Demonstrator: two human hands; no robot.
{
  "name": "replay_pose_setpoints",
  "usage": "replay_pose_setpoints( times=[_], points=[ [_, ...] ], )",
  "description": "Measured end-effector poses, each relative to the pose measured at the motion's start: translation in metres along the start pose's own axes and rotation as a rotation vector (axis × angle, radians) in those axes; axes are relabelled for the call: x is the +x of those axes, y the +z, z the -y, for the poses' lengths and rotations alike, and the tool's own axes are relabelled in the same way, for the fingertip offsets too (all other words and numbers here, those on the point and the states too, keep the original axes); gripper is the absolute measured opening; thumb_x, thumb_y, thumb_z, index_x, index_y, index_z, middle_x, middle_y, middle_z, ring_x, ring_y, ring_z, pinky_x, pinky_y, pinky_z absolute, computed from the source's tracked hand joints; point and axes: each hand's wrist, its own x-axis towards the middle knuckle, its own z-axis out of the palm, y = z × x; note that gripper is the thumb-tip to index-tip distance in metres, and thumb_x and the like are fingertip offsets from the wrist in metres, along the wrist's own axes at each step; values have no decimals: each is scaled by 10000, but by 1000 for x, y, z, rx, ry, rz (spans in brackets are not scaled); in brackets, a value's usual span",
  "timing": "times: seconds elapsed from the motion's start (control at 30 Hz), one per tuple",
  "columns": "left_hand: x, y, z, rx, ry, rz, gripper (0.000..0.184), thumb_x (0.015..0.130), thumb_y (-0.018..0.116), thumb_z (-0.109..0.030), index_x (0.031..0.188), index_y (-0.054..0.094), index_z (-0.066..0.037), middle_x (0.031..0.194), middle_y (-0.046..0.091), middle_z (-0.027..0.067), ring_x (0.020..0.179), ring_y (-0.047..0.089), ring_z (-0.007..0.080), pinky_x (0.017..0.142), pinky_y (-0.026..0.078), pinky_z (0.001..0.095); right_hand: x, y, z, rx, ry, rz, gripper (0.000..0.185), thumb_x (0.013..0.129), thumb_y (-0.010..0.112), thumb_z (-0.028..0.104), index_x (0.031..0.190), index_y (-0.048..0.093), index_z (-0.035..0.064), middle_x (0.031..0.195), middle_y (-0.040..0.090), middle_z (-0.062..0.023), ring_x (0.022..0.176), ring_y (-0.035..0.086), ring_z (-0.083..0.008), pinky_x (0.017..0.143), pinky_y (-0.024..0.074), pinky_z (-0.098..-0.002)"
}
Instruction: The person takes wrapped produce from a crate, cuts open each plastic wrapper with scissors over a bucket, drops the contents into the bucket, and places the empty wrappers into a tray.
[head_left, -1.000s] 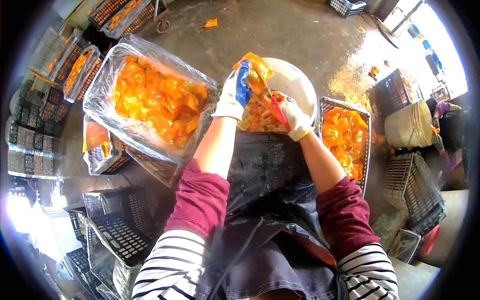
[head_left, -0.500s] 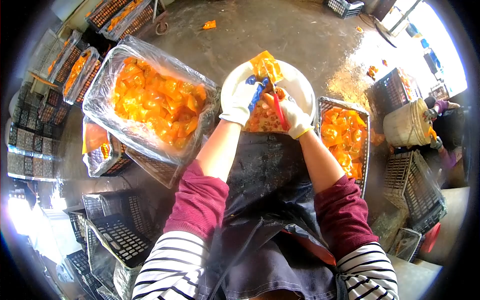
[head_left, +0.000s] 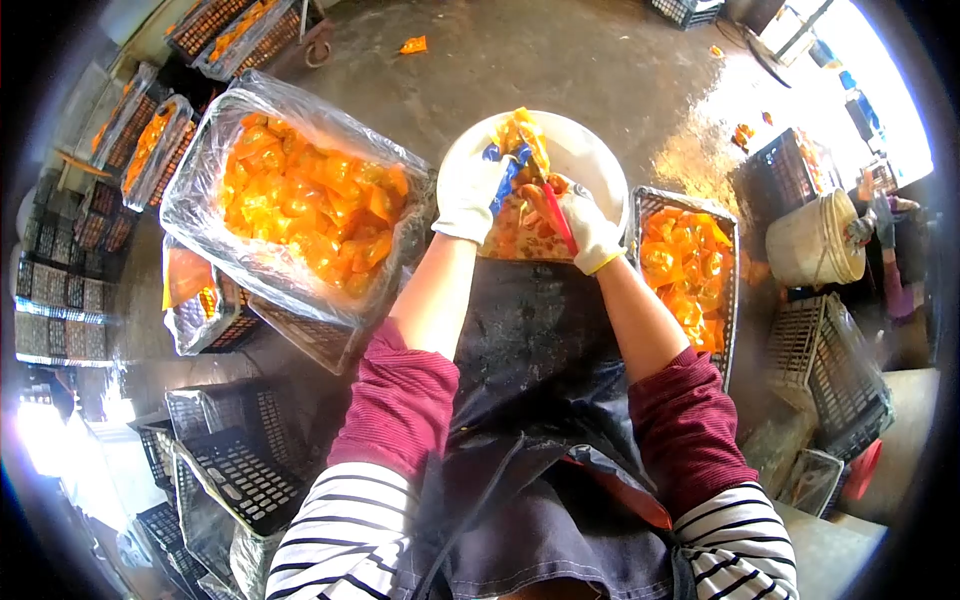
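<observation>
My left hand (head_left: 478, 195), in a white glove with blue fingertips, is closed on a shiny orange-yellow plastic packet (head_left: 522, 128) over the far part of a white bucket (head_left: 602, 165). Close beside it, my right hand (head_left: 585, 225), also gloved, is wrapped round a slim red-handled tool (head_left: 556, 215). The tool's handle slants down toward my wrist, and its working end is hidden near the fingers. Below both hands, the bucket holds wet brownish-orange pieces in cloudy liquid.
At left stands a plastic-lined crate (head_left: 180, 200) heaped with orange packets. Another crate (head_left: 734, 290) of packets is at my right. Empty black crates (head_left: 240, 480) lie lower left. Far right, a co-worker's gloved hand (head_left: 860, 230) is at a cream bucket (head_left: 805, 245).
The orange packet has tipped and narrowed in my left hand, dropping slightly lower over the bucket. Both hands have shifted a little. At far right, the co-worker's arm has moved.
</observation>
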Motion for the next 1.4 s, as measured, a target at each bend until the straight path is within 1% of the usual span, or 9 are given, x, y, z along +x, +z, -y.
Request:
replay_pose_setpoints(
  times=[0.2, 0.4, 0.6, 0.7, 0.9, 1.0, 1.23, 1.33, 1.4],
  points=[
    [-4, -7, -36, -442, -125, 5, 341, 886, 623, -217, 1145, 591, 3, 1044, 654, 116, 912, 612, 193, 825, 479, 278, -11, 3, 19, -63, 146, 9, 307, 878, 654, 273, 1060, 615, 29, 885, 639, -52, 760, 568, -101, 639, 472, -221],
    [-18, -15, -71, -241, -303, -74, 304, 901, 602, -190, 1127, 600, 13, 1015, 662, 98, 883, 609, 160, 798, 483, 266, -8, -3, 5, -418, -126, -6, 337, 870, 648, 281, 1090, 611, 28, 896, 647, -66, 792, 568, -121, 700, 466, -249],
    [-7, -8, -33, 16, -178, -105, 288, 892, 601, -152, 1119, 602, 26, 1015, 657, 104, 889, 607, 153, 791, 490, 265, -20, 0, 28, -348, 89, 8, 367, 861, 651, 316, 1083, 635, 25, 958, 659, -67, 860, 574, -144, 761, 453, -269],
    [-3, -1, -25, -603, -331, -81, 299, 876, 627, -174, 1101, 612, 22, 1010, 655, 97, 898, 605, 153, 795, 492, 270, -10, -3, 11, -89, 55, -44, 368, 816, 696, 321, 1075, 646, 65, 822, 647, -41, 652, 582, -119, 591, 451, -257],
    [1, -2, -20, -644, -285, 35, 364, 857, 655, -253, 1136, 584, -30, 1047, 601, 84, 914, 559, 178, 711, 530, 308, -8, -1, 11, -198, 23, -106, 318, 822, 690, 262, 1074, 649, 74, 834, 646, -45, 686, 595, -127, 606, 458, -260],
    [-1, 0, -28, -649, -281, -58, 348, 855, 663, -237, 1081, 620, 25, 986, 656, 78, 816, 603, 146, 722, 497, 245, 1, -9, 2, 83, 181, -10, 321, 839, 667, 266, 1095, 633, 76, 841, 646, -48, 696, 612, -142, 592, 475, -281],
    [-2, -33, -43, -922, -357, -74, 348, 959, 456, -280, 1080, 583, 21, 1020, 647, 176, 912, 629, 273, 835, 500, 349, 3, -47, -1, 382, -247, -319, 255, 872, 607, 334, 937, 590, 87, 985, 630, -103, 758, 633, -186, 504, 503, -300],
    [-15, -89, -21, -509, -112, -93, 329, 965, 439, -214, 1102, 575, 52, 1035, 645, 187, 988, 620, 309, 892, 496, 385, 0, -96, -37, 880, -264, -241, 515, 843, 574, 477, 1108, 480, 46, 1206, 528, -150, 1046, 529, -269, 779, 404, -414],
    [-34, -134, -10, -573, -161, -227, 282, 924, 512, -218, 1070, 593, 9, 1008, 657, 128, 874, 646, 173, 774, 508, 293, 2, -106, -46, 1298, -159, -188, 625, 825, 584, 516, 1193, 461, 26, 1269, 509, -172, 1136, 498, -314, 891, 410, -460]
  ],
)
